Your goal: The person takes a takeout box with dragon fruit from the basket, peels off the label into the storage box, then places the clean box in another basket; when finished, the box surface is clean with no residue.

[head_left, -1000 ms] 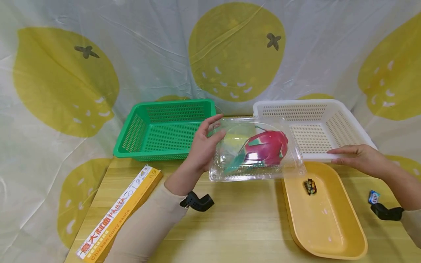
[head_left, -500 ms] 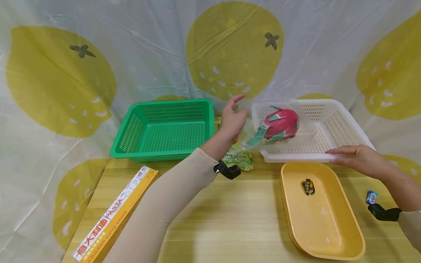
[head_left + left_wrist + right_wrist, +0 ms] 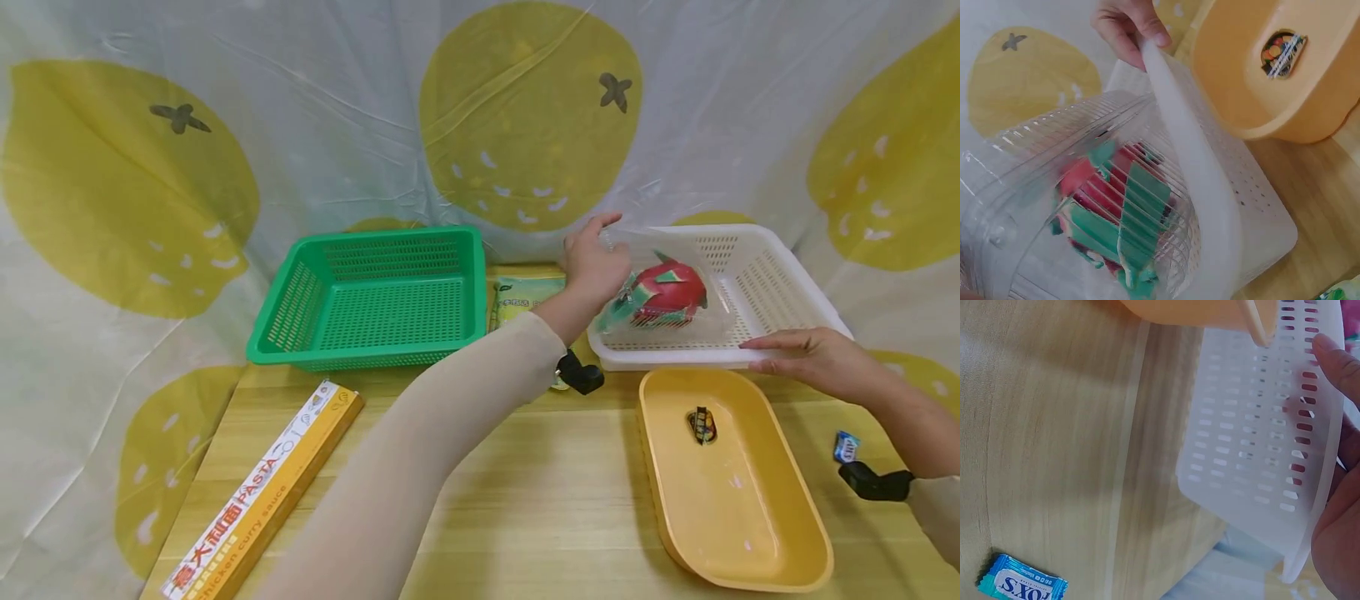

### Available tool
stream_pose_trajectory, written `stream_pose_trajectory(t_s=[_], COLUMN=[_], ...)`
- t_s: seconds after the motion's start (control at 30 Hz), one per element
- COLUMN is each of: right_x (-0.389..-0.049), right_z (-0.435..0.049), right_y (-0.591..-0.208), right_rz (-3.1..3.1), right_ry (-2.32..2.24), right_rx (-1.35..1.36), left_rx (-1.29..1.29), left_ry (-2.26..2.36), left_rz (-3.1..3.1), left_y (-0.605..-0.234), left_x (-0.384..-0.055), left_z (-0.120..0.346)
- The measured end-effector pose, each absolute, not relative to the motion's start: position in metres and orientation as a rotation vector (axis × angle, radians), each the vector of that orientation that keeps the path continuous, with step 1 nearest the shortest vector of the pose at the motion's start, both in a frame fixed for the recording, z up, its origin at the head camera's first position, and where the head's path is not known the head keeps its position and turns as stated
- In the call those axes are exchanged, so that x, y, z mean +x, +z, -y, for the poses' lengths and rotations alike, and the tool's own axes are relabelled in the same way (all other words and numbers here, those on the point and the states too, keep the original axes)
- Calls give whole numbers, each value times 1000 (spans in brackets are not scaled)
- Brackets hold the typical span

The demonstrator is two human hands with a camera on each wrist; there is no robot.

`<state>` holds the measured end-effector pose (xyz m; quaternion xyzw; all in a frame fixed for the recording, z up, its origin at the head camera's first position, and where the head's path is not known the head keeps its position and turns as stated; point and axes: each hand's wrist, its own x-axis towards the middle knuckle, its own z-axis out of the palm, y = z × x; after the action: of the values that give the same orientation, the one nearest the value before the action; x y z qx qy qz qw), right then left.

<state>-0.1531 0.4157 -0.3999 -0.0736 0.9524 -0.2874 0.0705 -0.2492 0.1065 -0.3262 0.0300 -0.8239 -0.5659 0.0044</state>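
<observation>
In the head view, my left hand (image 3: 596, 265) grips the left side of a clear plastic clamshell box (image 3: 1019, 240). A red and green dragon fruit (image 3: 670, 292) shows through its walls. The box is inside the left part of the white basket (image 3: 797, 271); whether it touches the bottom I cannot tell. My right hand (image 3: 832, 362) pinches the basket's front rim near the right corner, with the thumb (image 3: 1338, 365) on the outer side in the right wrist view. The left hand's fingers are out of sight in its own wrist view.
A green basket (image 3: 367, 358) stands at the back left. Beside it lies a green and yellow packet (image 3: 525, 292), partly behind the left arm. A pasta box (image 3: 262, 492) lies at left. An orange tub (image 3: 738, 492) sits before the white basket, a small blue wrapped sweet (image 3: 846, 447) right of it.
My left hand has carried the clamshell box right and back from above the table, lowering it into the white basket. The green packet came into view. My right hand stays on the rim.
</observation>
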Motion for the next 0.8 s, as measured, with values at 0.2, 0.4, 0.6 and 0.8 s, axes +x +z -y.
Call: stream_pose_trajectory(t_s=[0.2,0.4,0.6,0.8], right_x=[-153,-153,-152,-151], right_z=[-416,-415,-414,-413], right_y=[-398,-399,-399,-399], right_rz=[-2850,-2852,-2860,-2858], right_ry=[-852,-853,-851,-881], right_rx=[-204,-206,-216,-230], left_rx=[110,121,67,56], left_ry=[-1655,-1654,-1576,-1658], left_rz=[2730,2815,2910,2865], left_y=[-328,-333,-341,-349], left_x=[-251,-253,-258,-265], left_z=[-139,-146,-139,-136])
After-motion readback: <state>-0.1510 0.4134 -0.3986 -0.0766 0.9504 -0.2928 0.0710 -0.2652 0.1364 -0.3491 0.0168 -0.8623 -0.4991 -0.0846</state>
